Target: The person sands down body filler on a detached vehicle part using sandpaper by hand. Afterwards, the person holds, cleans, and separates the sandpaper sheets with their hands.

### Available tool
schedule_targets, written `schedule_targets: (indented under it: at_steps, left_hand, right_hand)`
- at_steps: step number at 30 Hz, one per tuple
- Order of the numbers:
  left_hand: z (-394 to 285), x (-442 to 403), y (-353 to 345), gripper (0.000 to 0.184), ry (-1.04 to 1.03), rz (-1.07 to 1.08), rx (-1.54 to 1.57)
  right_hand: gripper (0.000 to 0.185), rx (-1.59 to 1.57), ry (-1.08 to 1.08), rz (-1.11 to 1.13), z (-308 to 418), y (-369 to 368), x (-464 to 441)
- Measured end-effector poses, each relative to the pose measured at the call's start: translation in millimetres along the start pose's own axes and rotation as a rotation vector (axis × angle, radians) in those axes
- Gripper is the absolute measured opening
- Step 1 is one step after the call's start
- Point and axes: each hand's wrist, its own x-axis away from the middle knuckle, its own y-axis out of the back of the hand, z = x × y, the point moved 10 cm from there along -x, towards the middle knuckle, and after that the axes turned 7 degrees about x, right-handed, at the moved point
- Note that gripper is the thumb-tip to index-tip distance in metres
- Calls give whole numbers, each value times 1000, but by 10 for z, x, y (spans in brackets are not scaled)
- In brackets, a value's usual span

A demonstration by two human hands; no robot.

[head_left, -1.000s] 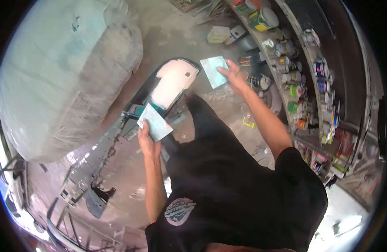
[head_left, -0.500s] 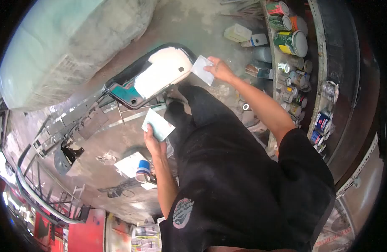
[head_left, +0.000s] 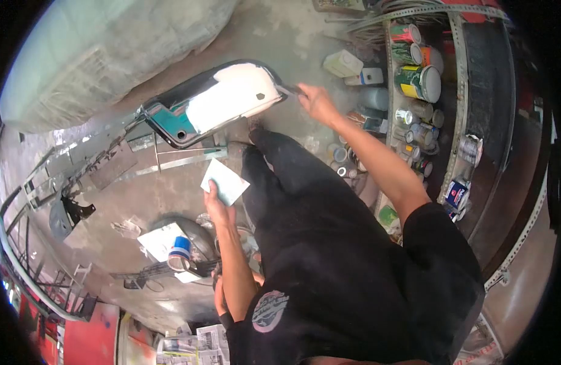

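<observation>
My left hand (head_left: 217, 205) grips a pale, square flat board (head_left: 227, 182), its thumb lying on the upper face. My right hand (head_left: 318, 103) pinches a thin, flat spreader (head_left: 287, 89), seen nearly edge-on at the right end of a vehicle panel (head_left: 165, 125). Whether the spreader touches the panel I cannot tell. A broad coat of white filler (head_left: 225, 100) covers much of the panel, with teal and black surface showing at its left end and a dark hole in the white. The panel rests on a metal stand (head_left: 189, 154).
Paint cans (head_left: 419, 83) and other tins line a shelf on the right. A blue-and-white can (head_left: 179, 249) stands by a white sheet (head_left: 162, 241) at lower left. Beyond the panel is a covered bulky object (head_left: 110, 67). Another person's hand (head_left: 219, 293) shows behind my left forearm.
My right hand has turned the spreader from face-on to nearly edge-on by the panel's end. My left hand still holds the board. The whole view has shifted slightly.
</observation>
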Motion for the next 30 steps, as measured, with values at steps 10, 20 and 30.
schedule_targets:
  at_steps: [10,20,30]
  left_hand:
    - [7,-234,227,38,-75,-86,13]
    - [465,-299,96,45,47,-173,-34]
    - [1006,-402,378,43,141,-233,-153]
  right_hand:
    - [43,-43,41,26,-101,4,-325]
    - [39,10,193,97,-549,-277,-437]
    - [43,-4,240,54,-499,-297,-469]
